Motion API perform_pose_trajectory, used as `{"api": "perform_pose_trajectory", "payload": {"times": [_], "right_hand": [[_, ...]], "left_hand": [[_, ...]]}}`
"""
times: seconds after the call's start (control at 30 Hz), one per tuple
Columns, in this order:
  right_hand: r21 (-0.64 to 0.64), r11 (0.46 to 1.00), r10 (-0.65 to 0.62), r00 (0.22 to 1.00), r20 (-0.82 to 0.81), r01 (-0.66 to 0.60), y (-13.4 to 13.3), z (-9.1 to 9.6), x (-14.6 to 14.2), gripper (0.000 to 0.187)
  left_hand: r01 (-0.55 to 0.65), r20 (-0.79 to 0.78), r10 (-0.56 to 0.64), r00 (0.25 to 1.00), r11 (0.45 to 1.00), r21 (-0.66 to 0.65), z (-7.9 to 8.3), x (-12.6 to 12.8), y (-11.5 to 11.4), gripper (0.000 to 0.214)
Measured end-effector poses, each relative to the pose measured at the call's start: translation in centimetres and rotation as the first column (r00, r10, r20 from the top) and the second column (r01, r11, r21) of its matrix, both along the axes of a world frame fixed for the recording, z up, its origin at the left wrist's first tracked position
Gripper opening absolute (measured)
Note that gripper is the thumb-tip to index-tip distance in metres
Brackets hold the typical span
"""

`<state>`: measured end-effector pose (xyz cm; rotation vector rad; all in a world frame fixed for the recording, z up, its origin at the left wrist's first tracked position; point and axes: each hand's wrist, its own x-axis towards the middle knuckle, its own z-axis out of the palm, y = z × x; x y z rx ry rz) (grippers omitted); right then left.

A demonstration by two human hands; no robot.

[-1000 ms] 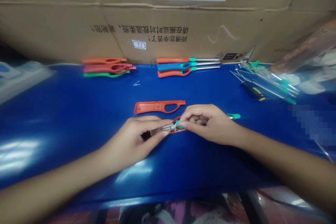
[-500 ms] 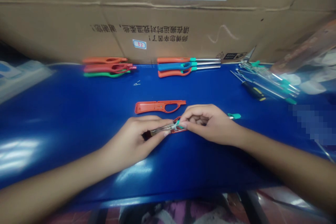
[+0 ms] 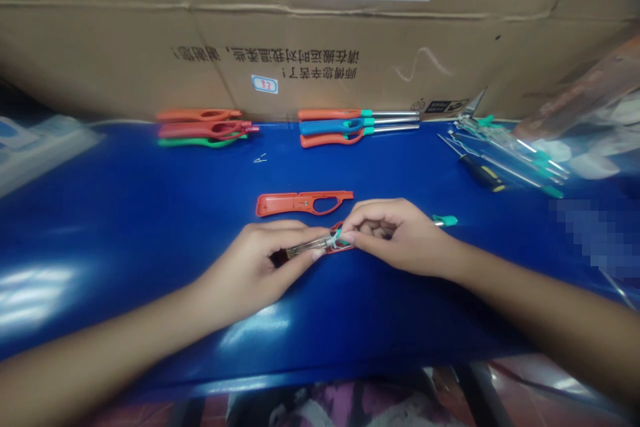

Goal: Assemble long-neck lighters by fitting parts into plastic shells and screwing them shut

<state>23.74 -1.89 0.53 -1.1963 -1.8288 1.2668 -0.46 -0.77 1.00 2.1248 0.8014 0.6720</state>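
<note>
My left hand [image 3: 260, 265] and my right hand [image 3: 395, 233] meet over the blue table [image 3: 125, 227], both pinched on a partly built long-nosed lighter [image 3: 325, 243]. Its clear inner tube lies under my left fingertips, and an orange shell half shows beneath it. My right fingers close on a small green part at the tube's end. A green tip [image 3: 446, 220] sticks out past my right hand. Just beyond my hands lies a separate orange shell half [image 3: 303, 203], open side up.
At the back, against a large cardboard box [image 3: 300, 33], lie orange and green shell halves [image 3: 203, 127] and three finished lighters [image 3: 357, 127]. At the right are metal tubes with green tips [image 3: 515, 157], a dark screwdriver [image 3: 480, 173] and plastic bags [image 3: 590, 113]. A small wire spring [image 3: 260, 159] sits mid-table.
</note>
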Motion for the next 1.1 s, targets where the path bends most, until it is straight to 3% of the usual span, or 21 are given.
{"api": "perform_pose_trajectory", "payload": {"times": [0.53, 0.97, 1.1], "right_hand": [[0.049, 0.999, 0.016, 1.000, -0.012, -0.015, 0.07, -0.10, -0.03, 0.014], [0.027, 1.000, 0.003, 1.000, -0.018, -0.003, 0.00, -0.11, -0.16, 0.014], [-0.034, 0.999, -0.026, 1.000, -0.012, 0.025, -0.03, -0.01, -0.21, 0.017]], "left_hand": [[-0.026, -0.004, 0.026, 1.000, 1.000, -0.013, 0.06, 0.13, -0.24, 0.029], [-0.032, 0.017, 0.033, 0.999, 0.998, -0.059, -0.07, 0.30, -0.03, 0.028], [-0.038, 0.015, 0.039, 0.999, 0.997, -0.067, -0.12, 0.20, 0.07, 0.028]]}}
